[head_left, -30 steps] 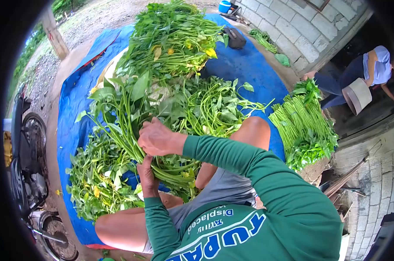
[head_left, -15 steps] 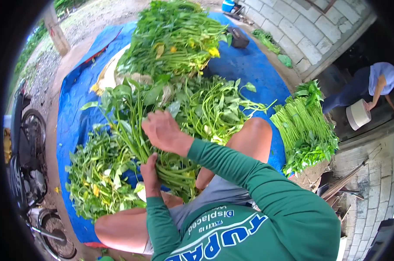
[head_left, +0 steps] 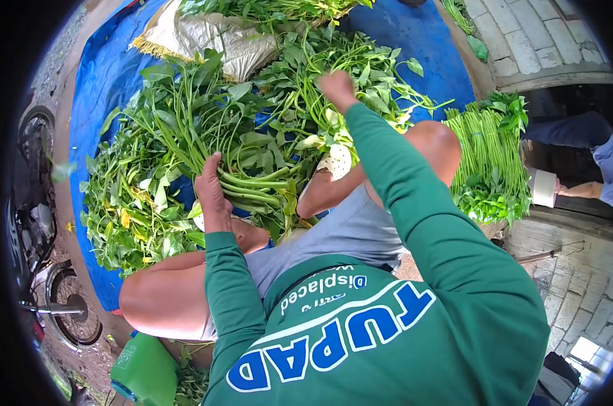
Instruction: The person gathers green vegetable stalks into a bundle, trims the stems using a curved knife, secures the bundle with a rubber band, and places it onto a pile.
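Observation:
My left hand (head_left: 213,196) is closed around the stems of a bunch of water spinach (head_left: 198,128), whose leaves fan out up and to the left. Thick cut stem ends stick out to the right of that hand, above my folded legs. My right hand (head_left: 337,88) is curled into a fist over the loose water spinach pile (head_left: 367,64) on the right. Whether stems are in its fingers is hidden. More loose leaves and stems (head_left: 130,227), some yellowed, lie to the left of my left hand.
Everything lies on a blue tarp (head_left: 97,88). A pale woven sack (head_left: 205,37) is at the back. Stacked bundles (head_left: 482,162) stand on the right. A green container (head_left: 144,369) and a motorcycle (head_left: 69,304) are at left. Another person (head_left: 607,166) holds a pale bucket (head_left: 543,187).
My right hand has left the held bunch and moved right to the loose pile. My left hand keeps its grip. The view has tilted down, bringing the green container into fuller view.

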A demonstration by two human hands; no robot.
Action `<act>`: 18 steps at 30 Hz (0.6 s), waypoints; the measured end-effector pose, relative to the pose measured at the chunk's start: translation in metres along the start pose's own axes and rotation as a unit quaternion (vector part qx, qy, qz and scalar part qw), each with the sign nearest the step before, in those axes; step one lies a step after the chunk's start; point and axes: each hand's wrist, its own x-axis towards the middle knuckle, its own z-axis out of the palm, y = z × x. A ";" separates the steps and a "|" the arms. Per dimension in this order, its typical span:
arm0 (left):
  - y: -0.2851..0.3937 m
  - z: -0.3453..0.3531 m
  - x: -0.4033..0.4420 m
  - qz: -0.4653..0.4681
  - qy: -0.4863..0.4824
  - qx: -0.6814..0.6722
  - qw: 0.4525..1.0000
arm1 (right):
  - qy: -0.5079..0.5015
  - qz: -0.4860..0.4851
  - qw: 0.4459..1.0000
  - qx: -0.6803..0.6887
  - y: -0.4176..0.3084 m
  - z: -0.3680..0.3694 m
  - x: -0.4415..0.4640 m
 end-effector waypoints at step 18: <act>-0.040 0.020 0.022 -0.144 -0.044 0.002 0.989 | 0.051 -0.001 0.976 0.210 -0.043 -0.093 -0.008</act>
